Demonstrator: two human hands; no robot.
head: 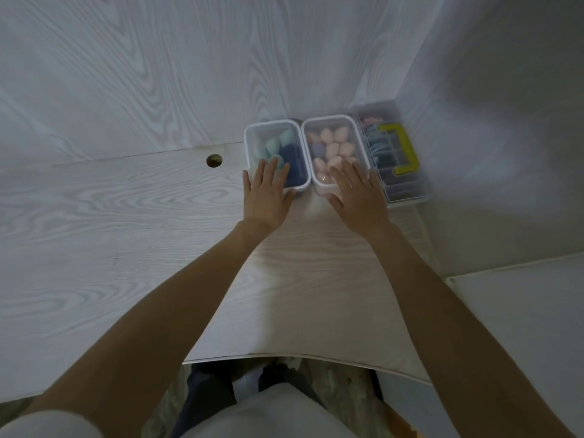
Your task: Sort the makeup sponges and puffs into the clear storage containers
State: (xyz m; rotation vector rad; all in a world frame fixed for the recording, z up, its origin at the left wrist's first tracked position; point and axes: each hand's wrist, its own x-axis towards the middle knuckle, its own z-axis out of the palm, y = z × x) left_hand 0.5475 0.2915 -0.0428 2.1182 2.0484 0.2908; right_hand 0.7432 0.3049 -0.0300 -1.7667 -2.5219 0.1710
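Note:
Two clear lidded containers stand side by side at the back of the table against the wall. The left container (252,143) holds teal and dark blue sponges (278,143). The right container (355,134) holds pink egg-shaped sponges (331,148) and a purple one. My left hand (267,192) lies flat with spread fingers on the near end of the left container's lid. My right hand (357,192) lies flat the same way on the near end of the right container. Neither hand grips anything.
A clear case with a yellow handle (403,150), holding blue puffs, stands right of the containers in the wall corner. A round cable hole (214,160) sits in the table (126,216) to the left. The table's front edge is near my lap.

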